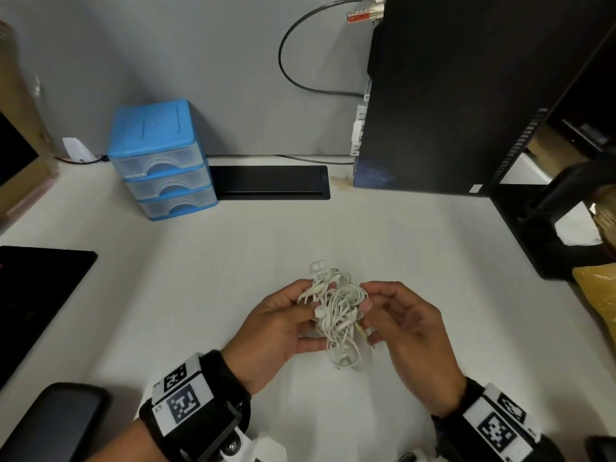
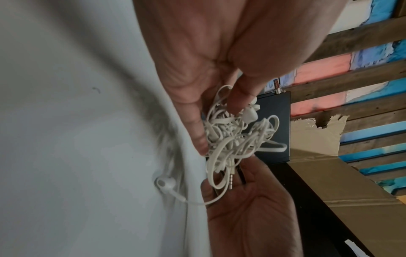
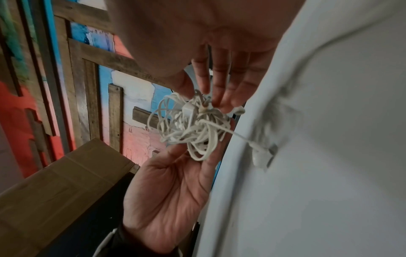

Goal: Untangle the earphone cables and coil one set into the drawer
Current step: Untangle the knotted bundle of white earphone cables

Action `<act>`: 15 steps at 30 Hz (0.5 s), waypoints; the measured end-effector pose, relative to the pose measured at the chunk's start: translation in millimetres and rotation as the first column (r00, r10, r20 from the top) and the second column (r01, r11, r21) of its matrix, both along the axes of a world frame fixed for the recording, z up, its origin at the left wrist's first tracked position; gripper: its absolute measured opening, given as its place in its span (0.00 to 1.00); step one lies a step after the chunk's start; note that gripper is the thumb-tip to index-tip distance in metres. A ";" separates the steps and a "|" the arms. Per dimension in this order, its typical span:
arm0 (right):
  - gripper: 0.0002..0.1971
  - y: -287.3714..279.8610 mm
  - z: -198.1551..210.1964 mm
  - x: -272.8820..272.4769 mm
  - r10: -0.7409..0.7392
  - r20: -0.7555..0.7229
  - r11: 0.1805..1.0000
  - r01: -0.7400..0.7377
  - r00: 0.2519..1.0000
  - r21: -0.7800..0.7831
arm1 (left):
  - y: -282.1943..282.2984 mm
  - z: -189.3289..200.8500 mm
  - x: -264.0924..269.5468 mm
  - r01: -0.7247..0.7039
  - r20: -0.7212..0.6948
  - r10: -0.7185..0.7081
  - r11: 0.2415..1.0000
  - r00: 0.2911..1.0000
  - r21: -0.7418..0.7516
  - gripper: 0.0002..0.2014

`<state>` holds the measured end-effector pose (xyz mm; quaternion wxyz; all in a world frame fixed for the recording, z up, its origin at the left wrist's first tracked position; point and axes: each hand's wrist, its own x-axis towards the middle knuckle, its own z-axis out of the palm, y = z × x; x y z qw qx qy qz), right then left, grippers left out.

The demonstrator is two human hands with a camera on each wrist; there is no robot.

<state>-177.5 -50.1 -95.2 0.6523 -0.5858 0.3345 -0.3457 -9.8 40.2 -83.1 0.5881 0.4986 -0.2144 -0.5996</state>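
Observation:
A tangled ball of white earphone cables [image 1: 338, 315] hangs just above the white desk [image 1: 200, 295], held between both hands. My left hand [image 1: 310, 315] pinches its left side with thumb and fingers. My right hand [image 1: 370, 311] pinches the right side. One earbud [image 1: 318, 266] sticks out at the top; a jack plug [image 1: 366, 338] pokes out near the right fingers. The left wrist view shows the tangle [image 2: 232, 139] and a dangling earbud [image 2: 164, 184]. The right wrist view shows the tangle [image 3: 191, 127] under my thumb and fingers. The blue drawer unit [image 1: 160, 155] stands at the back left, its three drawers closed.
A black computer tower [image 1: 450, 95] stands at the back right, and a black cable flap [image 1: 270, 181] lies beside the drawers. A black pad [image 1: 36, 295] and a dark phone-like object [image 1: 56, 425] lie at the left. A monitor stand [image 1: 550, 228] and a yellow package [image 1: 596, 295] sit at the right.

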 end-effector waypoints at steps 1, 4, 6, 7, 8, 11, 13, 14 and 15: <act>0.05 -0.3 0.3 0.2 0.006 -0.003 1.000 -0.006 1.000 0.004 | -0.1 0.0 0.8 -0.006 -0.036 0.006 1.000 0.999 -0.001 0.16; 0.03 -1.3 0.9 1.9 0.016 -0.010 1.000 -0.015 1.000 0.020 | -0.5 1.7 1.8 -0.009 -0.118 0.008 1.000 0.993 -0.005 0.16; 0.02 -1.9 0.6 2.7 0.015 -0.013 0.999 -0.014 1.000 0.031 | -1.0 3.9 1.8 -0.014 -0.117 0.014 1.000 0.993 0.000 0.16; 0.02 -2.1 0.5 3.0 0.014 -0.012 0.999 -0.014 1.000 0.040 | -1.4 4.9 1.4 -0.024 -0.095 0.024 1.000 0.995 0.004 0.17; 0.02 -2.3 0.6 2.8 0.011 -0.015 0.999 -0.011 1.000 0.047 | -1.7 5.3 1.0 -0.039 -0.068 0.039 0.999 0.997 0.009 0.17; 0.03 -2.4 0.2 1.9 0.018 -0.030 0.998 -0.017 0.999 0.054 | -1.4 4.3 -0.3 -0.065 -0.023 0.065 0.998 0.998 0.015 0.18; 0.03 -2.8 0.0 1.3 0.023 -0.039 0.998 -0.021 0.999 0.057 | -1.0 1.6 -0.8 -0.078 -0.015 0.078 0.997 0.997 0.023 0.18; 0.04 -3.1 -0.3 1.4 0.022 -0.042 0.998 -0.019 0.999 0.052 | -1.1 1.5 -0.9 -0.083 -0.013 0.084 0.996 0.996 0.030 0.18; 0.04 -3.1 -0.3 1.5 0.021 -0.045 0.999 -0.019 0.999 0.046 | -1.3 2.0 -1.0 -0.086 -0.017 0.087 0.996 0.996 0.034 0.18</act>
